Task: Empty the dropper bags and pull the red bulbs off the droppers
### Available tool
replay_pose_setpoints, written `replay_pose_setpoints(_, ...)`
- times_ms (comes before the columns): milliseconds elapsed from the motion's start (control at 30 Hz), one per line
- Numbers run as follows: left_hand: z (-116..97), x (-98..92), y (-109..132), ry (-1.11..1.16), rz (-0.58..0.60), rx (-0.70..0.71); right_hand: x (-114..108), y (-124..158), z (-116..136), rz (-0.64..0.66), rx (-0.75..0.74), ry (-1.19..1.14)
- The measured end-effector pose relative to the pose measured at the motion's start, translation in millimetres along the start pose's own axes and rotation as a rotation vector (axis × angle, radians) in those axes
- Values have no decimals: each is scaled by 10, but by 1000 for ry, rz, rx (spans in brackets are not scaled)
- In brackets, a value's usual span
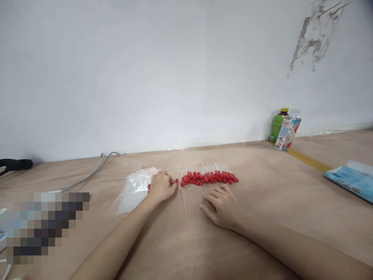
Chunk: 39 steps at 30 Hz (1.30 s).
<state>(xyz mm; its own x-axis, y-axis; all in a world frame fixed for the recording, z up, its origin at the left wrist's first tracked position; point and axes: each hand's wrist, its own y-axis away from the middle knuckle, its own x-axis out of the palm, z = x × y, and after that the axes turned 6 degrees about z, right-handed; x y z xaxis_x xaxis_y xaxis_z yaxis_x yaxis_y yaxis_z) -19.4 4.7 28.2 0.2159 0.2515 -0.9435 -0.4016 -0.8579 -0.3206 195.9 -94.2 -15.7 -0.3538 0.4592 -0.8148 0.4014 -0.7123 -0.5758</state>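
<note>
A row of clear pipettes with red bulbs (pixel 208 177) lies on the brown tabletop (pixel 262 202) in front of me. My right hand (pixel 222 206) rests flat on their clear stems, fingers stretched out. My left hand (pixel 161 186) is curled around a few red-bulbed pipettes, just left of the row. It lies on the edge of a stack of clear zip bags (pixel 132 190) with red seal strips.
Two drink bottles (pixel 284 128) stand against the white wall at the back right. A blue packet (pixel 351 179) lies at the right edge. Grey cables (pixel 90 173) run along the left, near a black object (pixel 14 164) and a blurred patch.
</note>
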Motion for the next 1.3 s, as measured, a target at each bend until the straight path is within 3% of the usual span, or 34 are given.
replay_pose_setpoints(200, -28, -63, 141, 6, -183, 6, -89, -1, 1, 8, 67, -58)
replay_pose_setpoints(267, -61, -64, 229, 65, -263, 103, -86, -9, -41, -67, 119, -68)
replay_pose_setpoints(367, -152, -28, 382, 170, -265, 310, -65, -18, -135, -229, 176, -40)
replay_pose_setpoints(433, -226, 17, 480, 196, -245, 440, -59, -18, -195, -269, 135, -9)
replay_pose_setpoints(567, -329, 130, 607, 228, -272, 568, -62, -8, -239, -192, -61, 20)
replay_pose_setpoints(767, -350, 184, 636, 299, -320, 574, -8, -12, -167, -149, -168, -45)
replay_pose_setpoints(1033, -396, 211, 618, 279, -224, 620, 8, -15, -76, -106, -196, -100)
replay_pose_setpoints(1300, -416, 214, 615, 292, -245, 648, 67, -8, -59, -109, -220, -139)
